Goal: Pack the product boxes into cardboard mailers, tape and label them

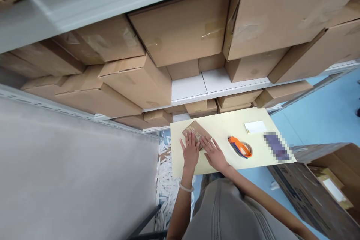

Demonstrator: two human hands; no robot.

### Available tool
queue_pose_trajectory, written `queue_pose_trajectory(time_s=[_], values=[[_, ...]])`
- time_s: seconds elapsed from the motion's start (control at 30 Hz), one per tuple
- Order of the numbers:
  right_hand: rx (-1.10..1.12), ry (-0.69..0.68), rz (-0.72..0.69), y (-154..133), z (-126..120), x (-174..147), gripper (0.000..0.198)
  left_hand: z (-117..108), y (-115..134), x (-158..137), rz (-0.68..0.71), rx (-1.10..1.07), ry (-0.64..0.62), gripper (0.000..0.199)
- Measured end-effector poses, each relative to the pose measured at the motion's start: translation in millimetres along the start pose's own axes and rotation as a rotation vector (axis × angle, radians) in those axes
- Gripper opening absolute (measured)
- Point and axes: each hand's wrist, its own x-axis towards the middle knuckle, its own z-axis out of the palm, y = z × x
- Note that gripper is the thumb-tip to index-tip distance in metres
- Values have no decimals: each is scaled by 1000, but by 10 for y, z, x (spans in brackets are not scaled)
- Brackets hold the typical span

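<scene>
A small brown cardboard box (197, 129) with shiny clear tape across its top lies at an angle on the pale yellow table (222, 123). My left hand (190, 150) rests flat on its near left part, fingers stretched out. From the right, my right hand (214, 154) touches the near right side with its fingers spread. Both hands cover part of the box's near edge. To the right of my hands lies an orange and blue tape dispenser (240, 147) with a roll of tape in it.
A white card or pad (255, 127) and a blurred-out purple item (277, 145) lie at the table's right. Shelves of cardboard boxes (182, 26) stand beyond. A large open carton (303, 191) is at right; shredded paper (167, 180) covers the floor at left, beside a grey wall (78, 168).
</scene>
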Motion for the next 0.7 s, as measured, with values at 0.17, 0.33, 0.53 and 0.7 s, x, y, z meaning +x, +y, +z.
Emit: queue_pose_trajectory(time_s=[0.17,0.33,0.53,0.7], values=[[42,89,103,177,-307,51,75,-280,109,205,109,-43,48,61],[37,220,354,608,-546,-130,69,-445,540,517,339,-182,33,60],[-17,241,581,1172,-418,-833,65,-106,1286,565,651,-217,-87,61],[-41,177,675,1674,-208,-1373,63,310,1783,559,653,-194,-194,64]])
